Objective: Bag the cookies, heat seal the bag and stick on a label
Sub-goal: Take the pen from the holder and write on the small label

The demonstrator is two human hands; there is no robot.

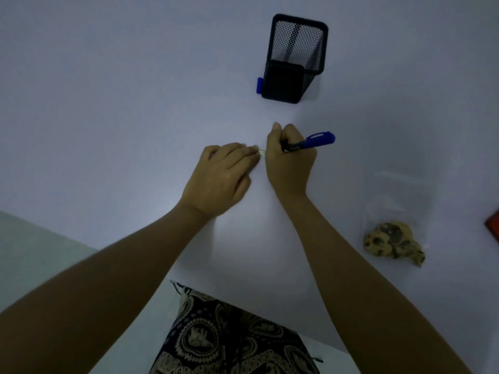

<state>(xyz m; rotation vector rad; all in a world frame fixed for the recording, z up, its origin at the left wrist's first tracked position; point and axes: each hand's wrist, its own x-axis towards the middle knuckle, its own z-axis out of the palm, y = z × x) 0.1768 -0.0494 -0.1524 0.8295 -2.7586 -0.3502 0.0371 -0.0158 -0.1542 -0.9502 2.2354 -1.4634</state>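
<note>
On the white table, my right hand (290, 157) is shut on a blue marker (314, 141), its tip hidden under my fingers and down against a small pale label (262, 152). My left hand (224, 174) lies flat beside it, fingertips pressing on the label's left end. Only a sliver of the label shows between the two hands. To the right lies a clear plastic bag (397, 201) with several chocolate-chip cookies (391, 242) bunched at its near end.
A black mesh pen holder (294, 58) stands at the back, with a blue marker cap (259, 85) lying against its left side. A red object (493, 225) pokes in at the right edge. The table's near edge runs diagonally over my patterned lap (229, 338).
</note>
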